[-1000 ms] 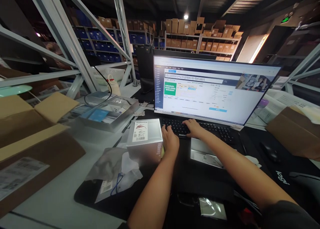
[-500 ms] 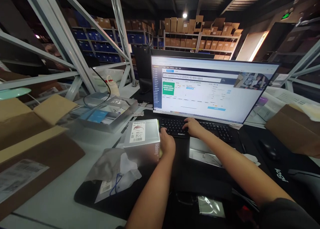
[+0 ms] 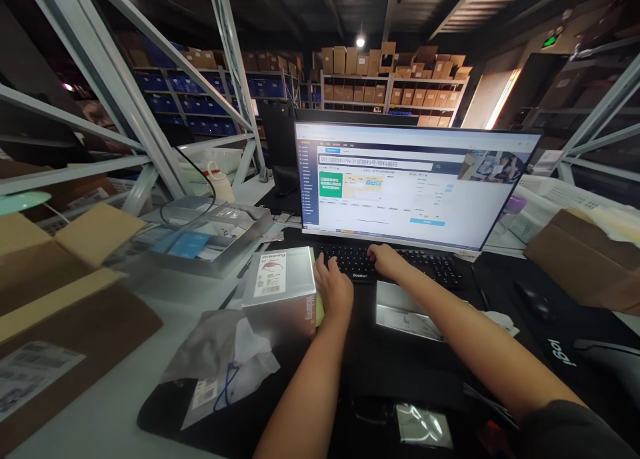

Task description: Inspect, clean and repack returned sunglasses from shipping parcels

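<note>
My left hand rests at the left end of the black keyboard, its fingers apart and holding nothing. Close against its outer side stands a silver box with a white "Wakening" label showing red glasses. My right hand lies over the middle of the keys, fingers extended and bent downward, with nothing in it; some fingertips are hidden. Behind the keyboard a monitor shows a page with a green panel and a small camera picture. Below my right wrist lies an open silver tray-like box.
Left of the silver box is a crumpled clear plastic bag. An open carton and a grey tray of small items stand further left. To the right are a mouse and a brown carton. A shiny packet lies in front.
My left hand has come off the silver box, and its fingers have spread over the keyboard's left end. My right hand stays on the keys. A yellowish panel now shows on the screen.
</note>
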